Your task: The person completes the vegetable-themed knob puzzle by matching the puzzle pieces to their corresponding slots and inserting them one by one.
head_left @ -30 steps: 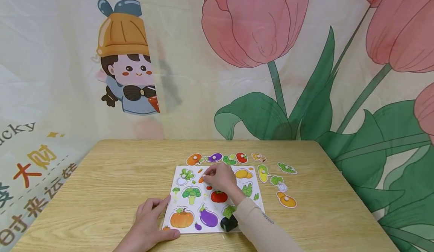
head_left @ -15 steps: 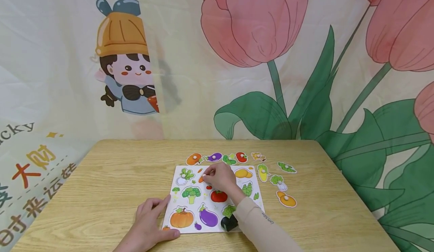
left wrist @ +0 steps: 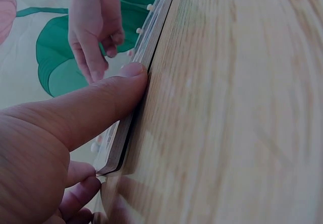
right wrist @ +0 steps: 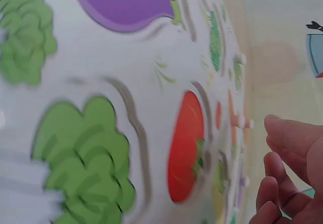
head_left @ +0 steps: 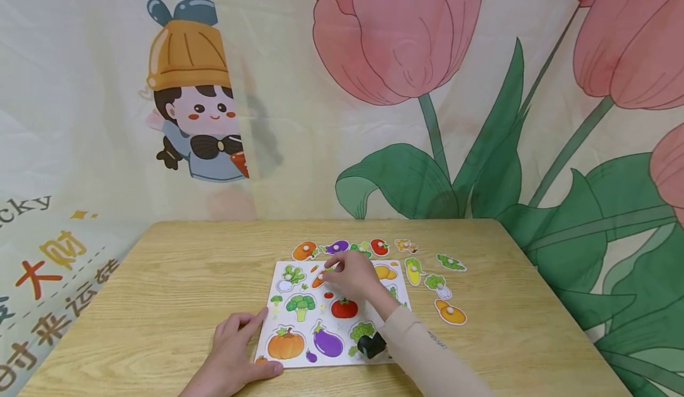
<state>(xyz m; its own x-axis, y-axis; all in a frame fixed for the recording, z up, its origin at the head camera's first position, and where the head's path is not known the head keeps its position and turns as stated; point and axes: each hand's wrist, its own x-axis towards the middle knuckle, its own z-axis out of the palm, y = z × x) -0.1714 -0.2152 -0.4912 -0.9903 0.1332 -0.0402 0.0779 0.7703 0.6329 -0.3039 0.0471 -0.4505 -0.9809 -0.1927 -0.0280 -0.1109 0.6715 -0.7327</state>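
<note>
Head view: wooden table point(head_left: 160, 278), white vegetable puzzle board point(head_left: 320, 317) lying flat near front edge. Left hand point(head_left: 232, 355) resting on table at board's near-left corner, fingers straight and relaxed, thumb against board edge; grasping nothing. Right hand point(head_left: 355, 275) over board's far middle, fingers curled down at the carrot piece point(head_left: 319, 279); fingertips just beside or on its knob, cannot tell whether actually pinching. Beige sleeve point(head_left: 427, 361) crossing board's right side, black wrist camera point(head_left: 371, 345) just above the lettuce print.

On board: pumpkin point(head_left: 285, 345), eggplant point(head_left: 328, 342), tomato point(head_left: 344, 308), broccoli point(head_left: 300, 305), radish point(head_left: 288, 277) at far-left corner.

Loose knobbed pieces on table beyond far edge: orange piece point(head_left: 305, 250), purple piece point(head_left: 337, 246), red piece point(head_left: 380, 247). Right of board: corn piece point(head_left: 413, 270), green leafy piece point(head_left: 450, 261), orange-yellow piece point(head_left: 450, 313).

Left wrist view: thumb point(left wrist: 108, 100) pressed flat against board's side edge point(left wrist: 136, 95), tabletop grain at right, other hand in background with fingers hanging down above the board.

Right wrist view: blurred close-up of board surface, tomato recess point(right wrist: 185, 146), green lettuce print point(right wrist: 83, 153), purple eggplant point(right wrist: 126, 2) at top; curled fingertips point(right wrist: 290, 171) at lower right, apart from the surface, nothing visible between them.

Backdrop: printed curtain with pink tulips point(head_left: 398, 29) and cartoon girl point(head_left: 198, 94).
</note>
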